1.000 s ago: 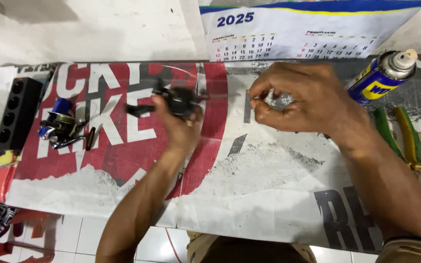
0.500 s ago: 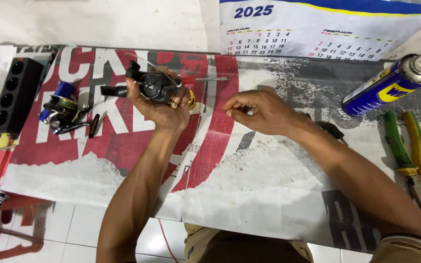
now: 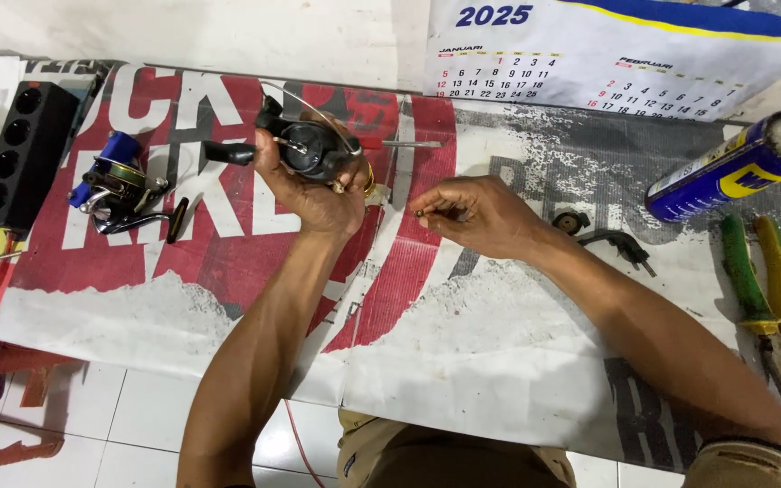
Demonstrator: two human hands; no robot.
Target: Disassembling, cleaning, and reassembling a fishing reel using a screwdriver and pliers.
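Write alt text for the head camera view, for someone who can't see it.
The left hand holds up a black fishing reel while the right hand pinches a tiny dark part beside it, over a red, white and grey printed banner. A blue-spooled second reel lies left; a blue spray can and green-handled pliers lie right.

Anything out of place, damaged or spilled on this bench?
Nothing spilled. The spray can lies on its side, and loose black parts sit apart from the reel in the left hand. The right hand pinches a tiny piece.
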